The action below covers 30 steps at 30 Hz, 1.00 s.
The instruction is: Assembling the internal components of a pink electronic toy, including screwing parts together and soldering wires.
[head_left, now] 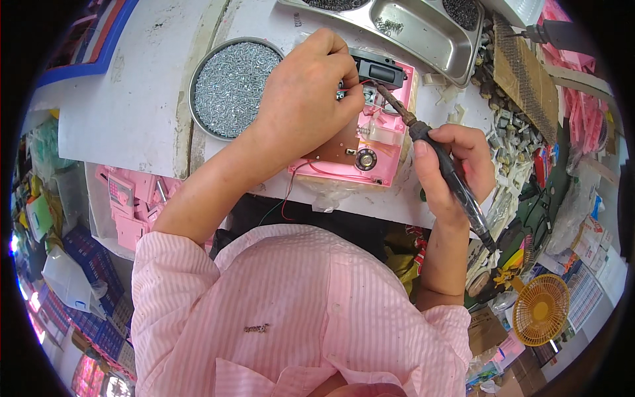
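Observation:
My right hand (463,165) is wrapped round the black handle of a soldering iron (471,210). The iron's metal tip reaches up and left into an open pink plastic casing (401,155), beside a black box-shaped part (383,73) at its far end. Over the casing's left side, my left hand (307,92) pinches a thin red wire (365,83) close to the tip. The fingertips are partly hidden behind the hand. Inside the casing lie a brown circuit board (338,147) and a small round black speaker (366,159). Loose wires (288,195) hang off the near left edge.
A round metal dish of small screws (228,86) stands left of the casing. Beyond is a steel compartment tray (426,36) with dark small parts. Pink parts fill a bin (132,205) at lower left. Metal pieces and cardboard (522,73) lie right, near a yellow fan (541,309).

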### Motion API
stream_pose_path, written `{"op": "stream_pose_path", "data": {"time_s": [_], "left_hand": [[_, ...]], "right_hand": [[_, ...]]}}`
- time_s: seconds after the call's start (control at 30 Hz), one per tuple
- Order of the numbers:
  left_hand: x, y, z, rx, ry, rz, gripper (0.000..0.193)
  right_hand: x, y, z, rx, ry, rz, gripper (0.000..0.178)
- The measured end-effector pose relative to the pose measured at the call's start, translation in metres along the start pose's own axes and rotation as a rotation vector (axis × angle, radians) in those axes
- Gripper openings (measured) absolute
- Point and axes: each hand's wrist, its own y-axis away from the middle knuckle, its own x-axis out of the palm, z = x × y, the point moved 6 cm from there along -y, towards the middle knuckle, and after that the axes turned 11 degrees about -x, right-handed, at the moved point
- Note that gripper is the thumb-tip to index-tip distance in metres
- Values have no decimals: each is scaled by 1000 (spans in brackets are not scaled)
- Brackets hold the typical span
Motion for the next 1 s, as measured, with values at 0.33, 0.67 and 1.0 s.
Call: {"op": "stream_pose_path", "data": {"time_s": [0.33, 0.67, 1.0], "left_hand": [[0, 0, 3, -18, 26, -11, 8], [0, 0, 2, -18, 23, -14, 9], [0, 2, 2, -13, 23, -24, 11]], "right_hand": [[-4, -7, -3, -126, 6, 71, 23], [-17, -6, -6, -78, -54, 67, 25], [-14, -13, -5, 15, -43, 117, 22]]}}
